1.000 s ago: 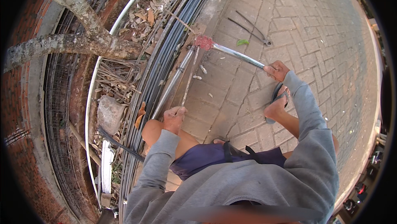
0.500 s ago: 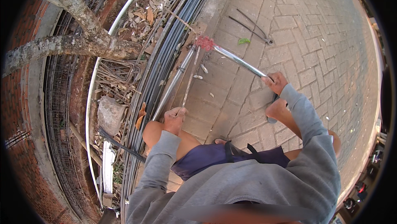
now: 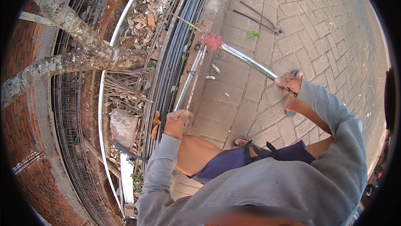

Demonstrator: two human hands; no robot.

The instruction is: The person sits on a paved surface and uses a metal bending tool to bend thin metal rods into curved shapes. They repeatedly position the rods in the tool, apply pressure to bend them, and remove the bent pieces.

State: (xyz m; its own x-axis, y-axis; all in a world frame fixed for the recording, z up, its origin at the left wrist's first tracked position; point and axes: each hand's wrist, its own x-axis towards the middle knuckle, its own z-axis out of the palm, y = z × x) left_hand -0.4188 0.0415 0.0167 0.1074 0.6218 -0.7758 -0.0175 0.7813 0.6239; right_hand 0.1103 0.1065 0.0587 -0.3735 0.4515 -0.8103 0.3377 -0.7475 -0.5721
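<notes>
My left hand is closed around the near end of one shiny metal handle of a long cutter. My right hand grips the other shiny handle, which runs out to the right. Both handles meet at a red head lying by the edge of the brick paving. The red head sits against a bundle of long dark steel rods stretched along the paving edge. My bare knee is bent below my left hand.
Brick paving spreads to the right, with loose bent wire pieces and a green leaf on it. On the left are a tree trunk, dry leaves, a stone block, a white pipe and rebar cages.
My right hand has swung the right handle downward and closer to me, narrowing the angle between the handles. My left hand has stayed on its handle.
</notes>
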